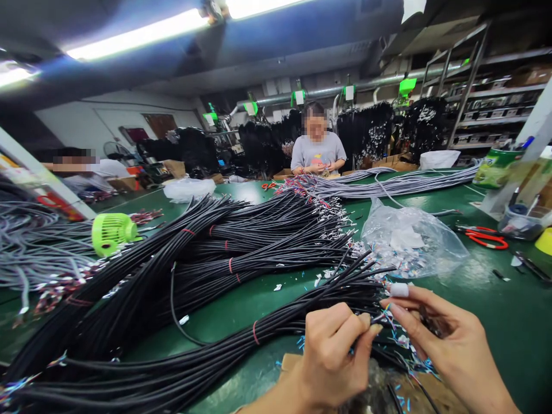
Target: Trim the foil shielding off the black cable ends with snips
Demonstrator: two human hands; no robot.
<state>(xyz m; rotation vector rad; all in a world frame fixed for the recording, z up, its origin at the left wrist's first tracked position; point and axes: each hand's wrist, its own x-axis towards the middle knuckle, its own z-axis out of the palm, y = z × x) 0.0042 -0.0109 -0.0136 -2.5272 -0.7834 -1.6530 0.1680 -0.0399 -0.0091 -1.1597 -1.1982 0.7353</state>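
Note:
My left hand is closed in a pinch around the end of a black cable. Close beside it on the right, my right hand pinches the thin coloured wires at that cable's end between thumb and forefinger. A white wrap covers that forefinger's tip. Just behind both hands lies a bundle of black cables tied with a red band, its stripped ends near my right fingers. Below the hands are blue wire scraps and part of a brown surface; my left hand partly hides this area.
More tied black cable bundles cover the green table. A clear plastic bag with scraps, red-handled pliers and a green fan stand about. Grey cables lie farther back, where another person sits.

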